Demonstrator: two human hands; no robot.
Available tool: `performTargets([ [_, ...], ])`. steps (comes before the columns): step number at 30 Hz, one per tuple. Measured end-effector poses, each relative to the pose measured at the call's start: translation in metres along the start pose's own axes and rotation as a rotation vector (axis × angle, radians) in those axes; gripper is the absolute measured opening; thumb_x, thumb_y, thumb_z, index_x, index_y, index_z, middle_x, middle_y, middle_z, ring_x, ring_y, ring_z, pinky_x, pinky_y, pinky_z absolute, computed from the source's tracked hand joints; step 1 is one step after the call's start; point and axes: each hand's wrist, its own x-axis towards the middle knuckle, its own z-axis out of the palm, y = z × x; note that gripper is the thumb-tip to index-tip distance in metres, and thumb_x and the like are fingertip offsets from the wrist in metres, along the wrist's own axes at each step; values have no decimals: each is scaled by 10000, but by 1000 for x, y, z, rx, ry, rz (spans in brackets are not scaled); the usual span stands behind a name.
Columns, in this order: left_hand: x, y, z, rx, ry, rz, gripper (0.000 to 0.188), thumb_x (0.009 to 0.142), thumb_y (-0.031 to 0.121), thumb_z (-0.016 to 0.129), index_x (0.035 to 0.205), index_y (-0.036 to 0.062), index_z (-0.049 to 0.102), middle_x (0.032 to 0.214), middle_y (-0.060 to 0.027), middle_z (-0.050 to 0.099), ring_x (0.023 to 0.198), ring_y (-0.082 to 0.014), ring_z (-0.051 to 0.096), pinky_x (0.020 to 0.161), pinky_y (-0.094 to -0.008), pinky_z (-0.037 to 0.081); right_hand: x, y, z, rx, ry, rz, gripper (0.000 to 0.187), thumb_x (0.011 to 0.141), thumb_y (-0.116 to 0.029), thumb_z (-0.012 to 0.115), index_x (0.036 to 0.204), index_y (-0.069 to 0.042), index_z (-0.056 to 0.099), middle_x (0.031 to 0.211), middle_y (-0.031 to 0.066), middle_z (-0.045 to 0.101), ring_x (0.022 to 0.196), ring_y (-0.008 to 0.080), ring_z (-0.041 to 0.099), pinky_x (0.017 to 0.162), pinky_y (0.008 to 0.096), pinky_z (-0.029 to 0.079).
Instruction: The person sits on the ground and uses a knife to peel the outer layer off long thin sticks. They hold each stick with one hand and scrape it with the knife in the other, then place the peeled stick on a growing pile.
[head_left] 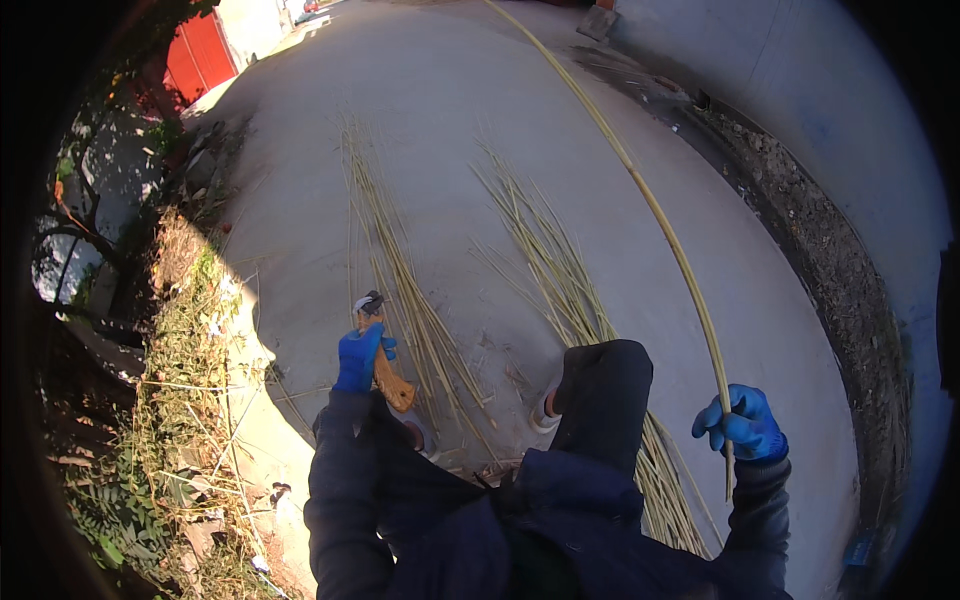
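My left hand [358, 358], in a blue glove, is closed round a tool with a curved wooden handle [393, 384]. A dark grey end shows above the fist; its exact kind is unclear. Out to the right, my blue-gloved right hand [742, 424] grips a long pale cane stalk [660, 215] near its lower end. The stalk rises in a bow past the top of the view. Ahead of my left knee lies a loose spread of thin stalks [400, 270]. A thicker bundle of stalks [550, 250] passes beside and under my right leg.
Grey concrete ground [300, 200] stretches ahead between my feet and the far end. Weeds and dry plants [170, 430] line the left edge in sun. A pale wall [800, 110] with a strip of rubble [800, 210] runs along the right. A red gate [200, 57] stands far left.
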Motion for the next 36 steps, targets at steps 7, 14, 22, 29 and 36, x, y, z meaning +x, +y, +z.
performTargets([
  [7, -111, 64, 68, 183, -350, -123, 303, 963, 256, 645, 1065, -28, 618, 826, -127, 708, 673, -168, 676, 638, -287, 559, 158, 28, 47, -113, -83, -110, 321, 966, -279, 630, 1081, 19, 653, 944, 97, 702, 832, 135, 646, 708, 262, 533],
  [14, -216, 84, 101, 345, -620, -294, 274, 935, 259, 671, 1014, 0, 629, 785, -71, 707, 666, -123, 674, 621, -266, 539, 227, 50, 113, -25, -101, -150, 298, 965, -255, 646, 1073, 22, 633, 1001, 105, 691, 822, 120, 647, 708, 243, 529],
  [22, -225, 73, 103, 460, -536, -112, 262, 872, 263, 713, 935, 21, 635, 718, -71, 686, 638, -131, 673, 593, -304, 522, 226, 63, 155, -2, -38, -115, 317, 961, -228, 650, 1149, 27, 633, 905, 66, 703, 791, 110, 641, 691, 251, 525],
  [29, -224, 64, 97, 505, -400, 74, 267, 848, 243, 726, 929, 1, 647, 675, -87, 662, 590, -140, 653, 559, -316, 499, 222, 83, 164, 7, -57, -37, 291, 957, -232, 659, 1119, 8, 625, 910, 73, 696, 819, 126, 666, 693, 264, 548],
  [36, -219, 67, 83, 457, -404, -13, 303, 844, 244, 729, 983, -13, 650, 639, -104, 633, 577, -136, 643, 548, -324, 493, 184, 119, 188, -25, -78, 54, 203, 900, -194, 728, 949, -33, 615, 781, 15, 646, 730, 57, 603, 653, 241, 527],
])
